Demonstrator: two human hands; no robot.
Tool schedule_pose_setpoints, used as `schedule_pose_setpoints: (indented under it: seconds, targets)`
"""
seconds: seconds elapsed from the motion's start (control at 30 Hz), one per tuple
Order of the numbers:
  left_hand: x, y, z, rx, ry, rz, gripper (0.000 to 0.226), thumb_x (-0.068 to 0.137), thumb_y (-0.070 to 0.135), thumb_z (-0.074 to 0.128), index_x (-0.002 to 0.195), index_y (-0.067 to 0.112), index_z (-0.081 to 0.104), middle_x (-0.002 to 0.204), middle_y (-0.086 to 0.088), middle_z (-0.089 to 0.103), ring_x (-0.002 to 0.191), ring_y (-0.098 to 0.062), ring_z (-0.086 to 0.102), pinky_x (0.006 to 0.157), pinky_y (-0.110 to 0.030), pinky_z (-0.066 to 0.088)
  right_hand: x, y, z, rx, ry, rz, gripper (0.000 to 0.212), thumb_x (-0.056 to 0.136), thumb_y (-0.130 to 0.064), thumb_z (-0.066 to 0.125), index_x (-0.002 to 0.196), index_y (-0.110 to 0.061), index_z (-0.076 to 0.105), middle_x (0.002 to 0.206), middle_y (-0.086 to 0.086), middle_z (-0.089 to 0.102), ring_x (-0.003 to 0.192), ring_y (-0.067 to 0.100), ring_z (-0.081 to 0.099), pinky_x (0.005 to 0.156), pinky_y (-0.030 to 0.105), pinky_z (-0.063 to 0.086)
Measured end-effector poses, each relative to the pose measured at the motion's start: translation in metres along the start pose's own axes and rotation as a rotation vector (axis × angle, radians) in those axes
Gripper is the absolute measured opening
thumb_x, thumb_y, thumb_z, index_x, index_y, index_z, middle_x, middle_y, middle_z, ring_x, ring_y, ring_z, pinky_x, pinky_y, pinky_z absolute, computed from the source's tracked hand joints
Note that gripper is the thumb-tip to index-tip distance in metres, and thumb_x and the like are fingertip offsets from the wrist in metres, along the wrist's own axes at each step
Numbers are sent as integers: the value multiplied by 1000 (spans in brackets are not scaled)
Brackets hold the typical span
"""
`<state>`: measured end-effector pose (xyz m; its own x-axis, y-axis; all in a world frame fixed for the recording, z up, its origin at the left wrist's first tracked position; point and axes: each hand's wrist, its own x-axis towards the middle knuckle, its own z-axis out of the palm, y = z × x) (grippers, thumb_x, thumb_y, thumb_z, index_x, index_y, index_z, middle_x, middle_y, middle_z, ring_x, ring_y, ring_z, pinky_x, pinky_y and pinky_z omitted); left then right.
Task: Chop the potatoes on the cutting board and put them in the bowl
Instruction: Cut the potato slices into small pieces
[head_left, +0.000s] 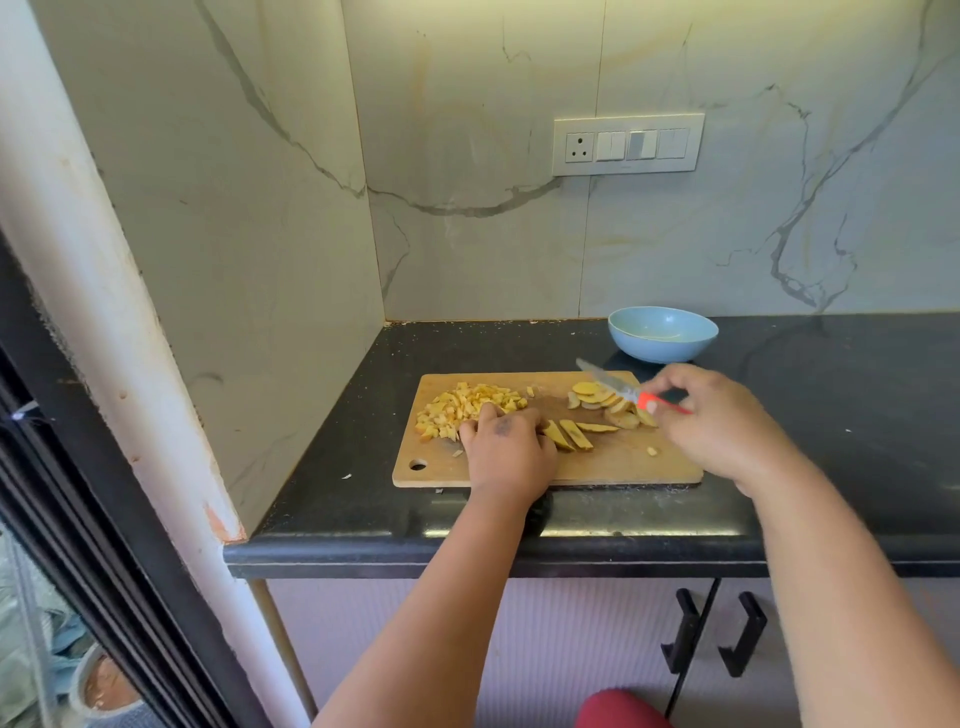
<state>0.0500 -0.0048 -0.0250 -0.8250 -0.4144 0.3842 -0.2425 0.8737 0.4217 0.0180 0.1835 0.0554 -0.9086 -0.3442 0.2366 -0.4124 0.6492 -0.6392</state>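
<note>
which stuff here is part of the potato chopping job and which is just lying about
Part of the job: cutting board, diced potato pile, potato strips, potato slices, knife held by the right hand, left hand resting on the board, blue bowl.

Just there: switch panel, cabinet handles.

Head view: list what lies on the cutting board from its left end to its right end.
Hanging hole → pile of diced potato → left hand → potato strips → potato slices → knife, held above the slices in the right hand. The board is the wooden cutting board.
</note>
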Motion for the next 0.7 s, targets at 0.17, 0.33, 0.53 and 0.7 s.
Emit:
schedule_pose_setpoints:
  seconds: [0.17,0.33,0.53,0.7]
  targets:
    - [-1,0,1,48,1,24,35,94,52,47,102,22,63,95,1,64,107,-24,41,90,-41,30,22,36,65,220,321,45,12,98,-21,54,107,-20,62,87,5,68,80,25,61,66,28,37]
    - [5,6,12,81,-21,57,62,85,72,47,118,21,59,116,-1,65,123,-28,45,104,-42,36,28,49,75,282,425,48,16,98,-19,54,112,-16,62,93,3,66,81,17,54,71,23,34]
    - [31,39,10,167,-112,190,45,95,51,49,124,18,62,126,-6,60,124,-27,45,103,-42,37,34,55,76,333,422,70,16,98,-21,54,112,-17,61,96,3,67,82,17,56,72,24,37]
    - [41,51,12,356,-235,223,29,99,32,44,115,24,67,119,-4,63,120,-27,44,102,-46,27,36,57,78,326,410,51,15,98,-21,54,111,-19,61,95,4,68,80,18,57,69,24,38]
